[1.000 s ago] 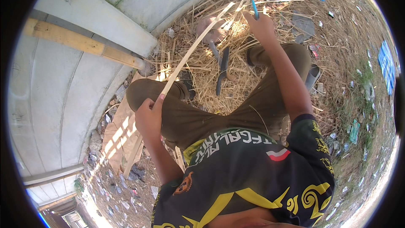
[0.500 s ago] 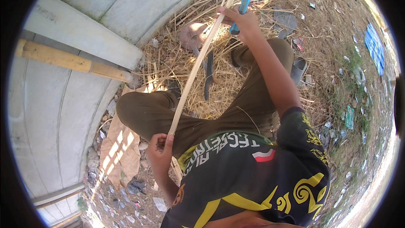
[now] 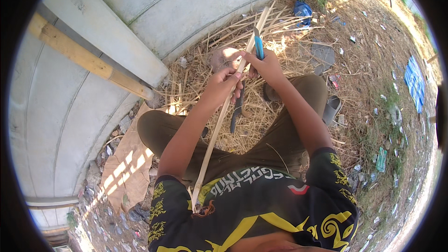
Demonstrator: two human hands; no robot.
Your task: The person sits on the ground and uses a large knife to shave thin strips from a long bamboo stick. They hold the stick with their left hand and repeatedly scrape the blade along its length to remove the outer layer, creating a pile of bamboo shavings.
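Note:
A long pale bamboo strip (image 3: 210,151) runs slantwise from my left upper arm and shirt out past my hands to the pile of strips ahead. My left hand (image 3: 224,83) is closed round it near its middle. Just beyond, my right hand (image 3: 267,67) pinches the same strip and also grips a blue utility knife (image 3: 259,47), its blade pointing away from me next to the strip. Below the hands, between my bent legs, a dark-bladed knife (image 3: 236,114) lies on the shavings, its upper part hidden by my left hand.
Loose strips (image 3: 284,23) and shavings (image 3: 254,133) cover the ground ahead. A pale wall (image 3: 154,14) and a bamboo pole (image 3: 88,60) stand at left, with brown cardboard (image 3: 123,172) near my left knee. A grey sandal (image 3: 332,109) lies by my right knee; blue-striped sheeting (image 3: 414,84) lies far right.
My left hand has moved from the strip's near end up beside my right hand. The strip has slid back toward me, its near end now by my left upper arm. The view has shifted slightly.

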